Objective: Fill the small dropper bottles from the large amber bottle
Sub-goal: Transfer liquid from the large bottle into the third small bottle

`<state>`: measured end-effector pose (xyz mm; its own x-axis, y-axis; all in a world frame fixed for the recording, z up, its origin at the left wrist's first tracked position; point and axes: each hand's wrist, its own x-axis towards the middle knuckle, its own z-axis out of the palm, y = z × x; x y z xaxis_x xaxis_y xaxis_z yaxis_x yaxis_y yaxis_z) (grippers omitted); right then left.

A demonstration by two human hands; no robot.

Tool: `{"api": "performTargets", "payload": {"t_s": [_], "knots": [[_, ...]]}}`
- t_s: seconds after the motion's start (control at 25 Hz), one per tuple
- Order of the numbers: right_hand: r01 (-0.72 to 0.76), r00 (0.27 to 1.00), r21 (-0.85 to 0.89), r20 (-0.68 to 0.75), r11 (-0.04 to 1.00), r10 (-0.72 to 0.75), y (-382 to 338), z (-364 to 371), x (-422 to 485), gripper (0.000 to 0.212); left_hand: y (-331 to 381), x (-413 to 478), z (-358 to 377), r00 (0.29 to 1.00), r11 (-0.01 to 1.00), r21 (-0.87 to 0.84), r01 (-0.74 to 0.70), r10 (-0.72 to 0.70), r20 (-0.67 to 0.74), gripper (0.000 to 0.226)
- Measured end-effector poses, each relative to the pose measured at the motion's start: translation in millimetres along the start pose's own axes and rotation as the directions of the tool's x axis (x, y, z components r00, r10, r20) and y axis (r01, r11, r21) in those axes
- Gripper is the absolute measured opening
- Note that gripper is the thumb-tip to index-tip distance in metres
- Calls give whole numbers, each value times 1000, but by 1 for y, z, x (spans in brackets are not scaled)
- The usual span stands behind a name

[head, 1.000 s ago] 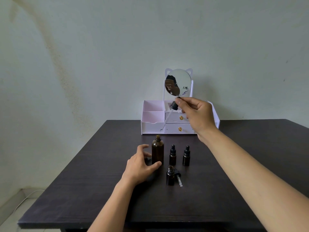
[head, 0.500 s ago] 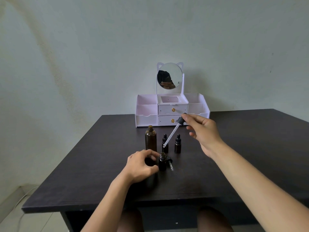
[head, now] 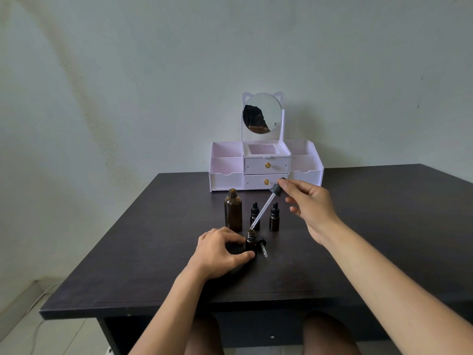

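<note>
The large amber bottle [head: 233, 210] stands uncapped on the dark table [head: 371, 239]. Right of it stand two capped small dropper bottles [head: 255, 216] [head: 274, 217]. In front of them is an open small bottle [head: 251, 240], gripped at its base by my left hand [head: 220, 252]. Its own small dropper cap [head: 262, 245] lies on the table just to its right. My right hand [head: 311, 208] pinches the black bulb of a long glass dropper [head: 265, 207], which slants down-left with its tip just above the open bottle's mouth.
A white-pink desk organiser [head: 266, 166] with two drawers and a round cat-ear mirror [head: 262, 113] stands at the table's back edge against the wall. The table's front edge [head: 179, 307] is near my knees.
My right hand has brought the long dropper down from in front of the organiser to the open small bottle. My left hand has shifted from the large bottle onto the small open one.
</note>
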<state>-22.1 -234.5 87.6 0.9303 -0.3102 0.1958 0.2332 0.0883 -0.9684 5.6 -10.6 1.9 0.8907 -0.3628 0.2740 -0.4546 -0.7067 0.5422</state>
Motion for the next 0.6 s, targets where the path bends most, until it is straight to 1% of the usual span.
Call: {"api": "performTargets", "payload": {"t_s": [0.2, 0.6], "knots": [[9, 1000, -10, 8, 1000, -9, -1, 0, -1, 11, 0, 0, 1, 1000, 1000, 10, 0, 0, 0, 61], [29, 999, -34, 28, 999, -28, -1, 1, -1, 13, -1, 0, 2, 1000, 1000, 10, -2, 2, -8, 61]]}}
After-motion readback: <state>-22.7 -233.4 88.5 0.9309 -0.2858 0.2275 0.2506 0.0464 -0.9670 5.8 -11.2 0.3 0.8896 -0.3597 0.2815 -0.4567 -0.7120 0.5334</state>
